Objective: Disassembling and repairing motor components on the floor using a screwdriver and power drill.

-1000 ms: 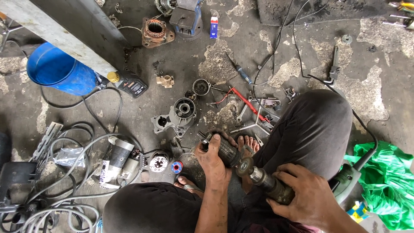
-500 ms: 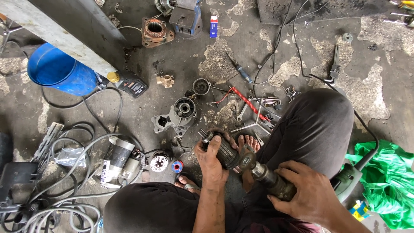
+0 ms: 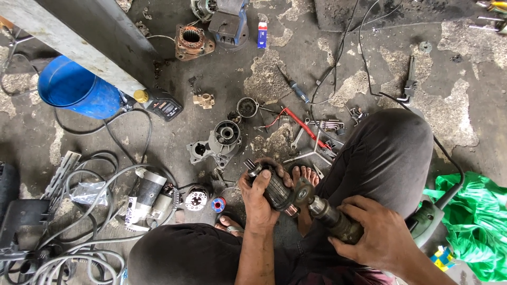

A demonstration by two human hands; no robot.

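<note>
Armature [image 3: 274, 191], dark and cylindrical, is held low between the knees, just above the bare toes [image 3: 303, 174]. The fingers of the left hand [image 3: 259, 198] are clamped around its body, with the shaft end pointing up and away. A rotary tool [image 3: 330, 217] is gripped by the right hand [image 3: 372, 232], fingers closed around its barrel; its round wire wheel [image 3: 302, 193] is set against the lower end of the armature, beside a copper-coloured band.

Risks judged from this position:
- Wheel is very close to the left thumb and to the toes; a skip off the rounded metal could carry it into skin.
- Armature is braced by one hand only; a snag of the wheel could twist it loose and drop it onto the foot.
- Tool's cable appears to trail by the right knee and could be caught.
- No gloves or eye cover can be seen; flung bristles or grit would go uncaught.

Further out on the concrete floor [image 3: 465, 121]: grey housing [image 3: 224, 138], red coiled part [image 3: 298, 122], spanners, tangled cables [image 3: 79, 253]. Farthest: blue bucket [image 3: 76, 89], rusty ring housing [image 3: 191, 41]. Loose parts underfoot could be kicked or lost.
</note>
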